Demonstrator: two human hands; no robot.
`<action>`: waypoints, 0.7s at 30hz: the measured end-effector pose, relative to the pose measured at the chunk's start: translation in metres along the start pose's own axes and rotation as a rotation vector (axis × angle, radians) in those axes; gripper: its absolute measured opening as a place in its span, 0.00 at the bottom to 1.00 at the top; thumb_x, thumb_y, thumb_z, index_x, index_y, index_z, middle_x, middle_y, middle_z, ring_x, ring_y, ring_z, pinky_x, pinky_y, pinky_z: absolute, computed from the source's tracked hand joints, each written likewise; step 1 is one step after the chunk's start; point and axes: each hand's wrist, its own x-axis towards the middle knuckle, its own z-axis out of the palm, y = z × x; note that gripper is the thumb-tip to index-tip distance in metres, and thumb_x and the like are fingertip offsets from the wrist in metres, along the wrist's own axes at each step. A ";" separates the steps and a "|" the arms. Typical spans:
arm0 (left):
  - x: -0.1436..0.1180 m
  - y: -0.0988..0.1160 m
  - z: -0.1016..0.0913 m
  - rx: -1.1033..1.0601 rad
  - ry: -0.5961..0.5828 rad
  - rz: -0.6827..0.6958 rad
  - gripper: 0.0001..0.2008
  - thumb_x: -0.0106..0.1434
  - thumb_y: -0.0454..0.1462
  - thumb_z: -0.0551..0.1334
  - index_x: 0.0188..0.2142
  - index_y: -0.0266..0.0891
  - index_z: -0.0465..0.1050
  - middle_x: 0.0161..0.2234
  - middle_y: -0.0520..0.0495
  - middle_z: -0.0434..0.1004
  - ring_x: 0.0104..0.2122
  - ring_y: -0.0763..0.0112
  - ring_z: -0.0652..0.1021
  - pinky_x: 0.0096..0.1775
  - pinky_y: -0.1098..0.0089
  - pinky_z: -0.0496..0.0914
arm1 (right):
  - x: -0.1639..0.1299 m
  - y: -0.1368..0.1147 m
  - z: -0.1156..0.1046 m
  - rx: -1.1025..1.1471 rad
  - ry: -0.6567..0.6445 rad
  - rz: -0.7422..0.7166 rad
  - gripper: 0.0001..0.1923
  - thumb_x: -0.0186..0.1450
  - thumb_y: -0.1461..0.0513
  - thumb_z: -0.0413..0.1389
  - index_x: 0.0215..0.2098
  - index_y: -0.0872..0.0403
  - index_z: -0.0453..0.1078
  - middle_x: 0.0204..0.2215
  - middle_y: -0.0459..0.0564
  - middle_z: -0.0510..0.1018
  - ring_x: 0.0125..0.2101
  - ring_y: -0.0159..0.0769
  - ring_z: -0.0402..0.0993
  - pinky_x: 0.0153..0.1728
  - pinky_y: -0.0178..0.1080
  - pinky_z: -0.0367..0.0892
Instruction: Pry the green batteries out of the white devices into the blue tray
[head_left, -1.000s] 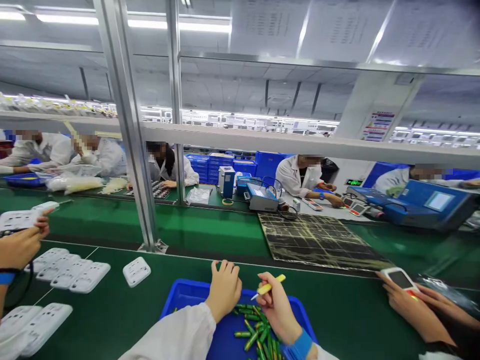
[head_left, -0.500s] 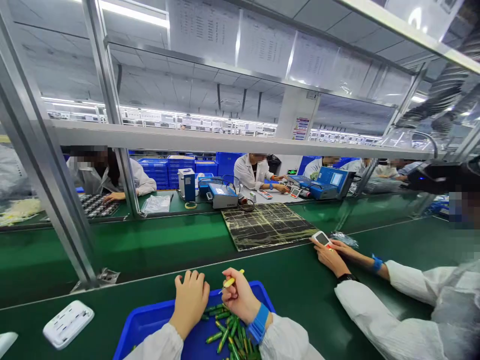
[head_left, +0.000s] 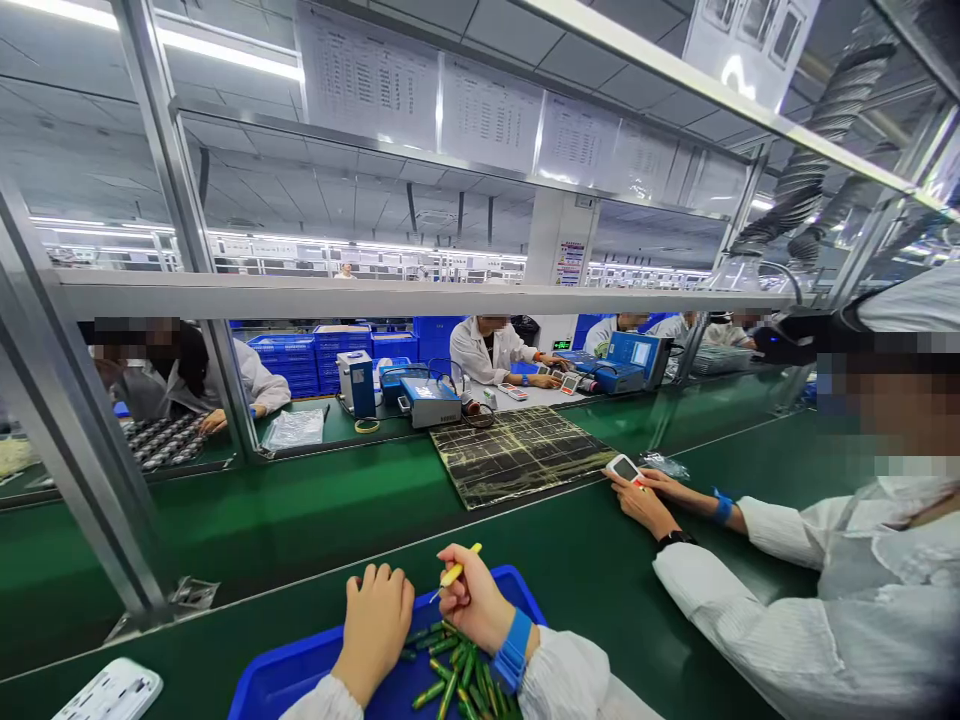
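Green cylinders (head_left: 457,668) lie heaped in the blue tray (head_left: 289,672) at the near edge of the green belt (head_left: 585,570), and since a moment ago the view has swung right, so the co-worker's hands on a white handset (head_left: 624,468) now sit well inside the frame. In this head view the right hand (head_left: 471,598) pinches a yellow stick (head_left: 459,571) just above the heap as before, while the left hand (head_left: 375,622) rests loosely curled, fingers together, on the tray's far rim. Bare belt lies open ahead up to the dark gridded mat (head_left: 521,453); the metal post (head_left: 67,440) hems the left.
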 end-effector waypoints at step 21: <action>0.006 -0.008 -0.002 0.017 -0.176 0.102 0.20 0.65 0.29 0.45 0.51 0.38 0.68 0.46 0.38 0.74 0.45 0.52 0.74 0.40 0.54 0.67 | 0.007 -0.002 -0.004 -0.060 -0.025 0.018 0.20 0.62 0.65 0.47 0.13 0.54 0.53 0.04 0.37 0.52 0.08 0.19 0.41 0.10 0.23 0.46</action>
